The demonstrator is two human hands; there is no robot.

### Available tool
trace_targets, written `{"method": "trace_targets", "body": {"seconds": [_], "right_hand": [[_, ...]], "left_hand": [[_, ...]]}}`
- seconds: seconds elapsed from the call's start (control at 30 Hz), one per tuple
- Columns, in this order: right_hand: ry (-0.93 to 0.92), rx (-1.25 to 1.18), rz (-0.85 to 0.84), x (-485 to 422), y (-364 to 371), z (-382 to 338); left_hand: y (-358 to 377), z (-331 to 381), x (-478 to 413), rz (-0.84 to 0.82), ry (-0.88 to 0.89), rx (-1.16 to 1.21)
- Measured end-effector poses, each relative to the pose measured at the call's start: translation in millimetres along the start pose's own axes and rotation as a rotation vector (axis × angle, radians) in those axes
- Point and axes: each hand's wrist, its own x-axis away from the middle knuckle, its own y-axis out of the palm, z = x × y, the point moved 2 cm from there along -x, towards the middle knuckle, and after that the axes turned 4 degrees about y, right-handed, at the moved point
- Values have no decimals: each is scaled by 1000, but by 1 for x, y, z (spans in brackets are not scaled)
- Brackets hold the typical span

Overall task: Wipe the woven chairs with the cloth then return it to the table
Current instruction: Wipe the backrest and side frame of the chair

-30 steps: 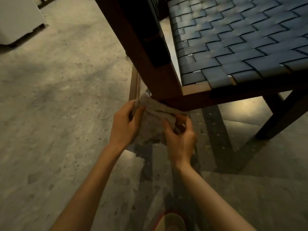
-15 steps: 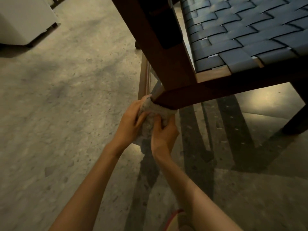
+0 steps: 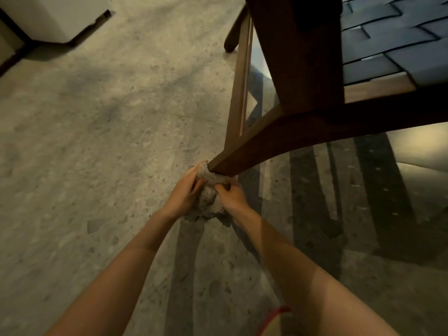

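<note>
Left hand [image 3: 185, 190] and right hand [image 3: 231, 196] both grasp cloth [image 3: 209, 190], bunched around foot of chair leg [image 3: 232, 161], on floor [image 3: 97, 154].

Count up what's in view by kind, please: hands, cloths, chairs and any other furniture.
Woven chairs: 1, the woven chair.
Cloths: 1, the cloth, bunched at the foot of its leg.
Hands: 2, the left hand and right hand, both gripping the cloth.
White units: 1, the white unit at top left.
Total: 5.
</note>
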Motion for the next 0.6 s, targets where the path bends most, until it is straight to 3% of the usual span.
{"method": "trace_targets", "body": {"seconds": [0.13,0.37,0.5,0.6], "right_hand": [[25,-59,-25,-3,-1,1],[-152,-243,207,18,-21,-2],[-437,-129,502,44,-52,-22],[-552,-134,575,65,-75,-40]], "left_hand": [[2,3,3,34,-12,28],[20,47,1,260,23,147],[21,90,-9,327,118,146],[21,124,-17,381,189,112]]}}
